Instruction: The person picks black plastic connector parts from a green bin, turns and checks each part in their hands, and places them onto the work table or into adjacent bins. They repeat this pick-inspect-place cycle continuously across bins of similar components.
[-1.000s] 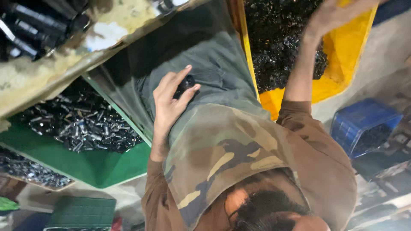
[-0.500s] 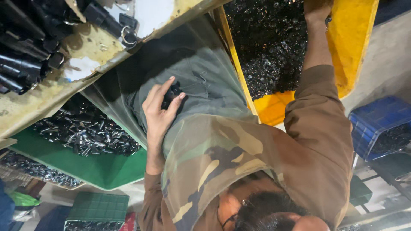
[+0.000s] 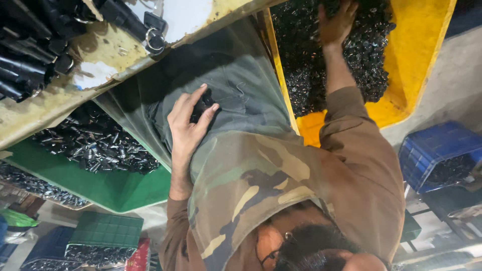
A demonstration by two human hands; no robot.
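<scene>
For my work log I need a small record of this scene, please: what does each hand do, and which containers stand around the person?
left hand: lies on the grey lap cloth, fingers spread, touching a small dark piece
right hand: reaches into the dark metal parts, fingertips hidden
yellow bin: holds those parts
green bin: holds more metal parts
blue crate: on the right-hand side

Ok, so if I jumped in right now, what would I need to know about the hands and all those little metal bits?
Right hand: reaching into the yellow bin, spread on the dark metal parts; grip unclear.
Left hand: on the lap, fingers over a small dark piece.
Green bin: by the left side, also holding parts.
Done: one piece at the lap.
Left: the yellow bin holds a big heap.
</scene>
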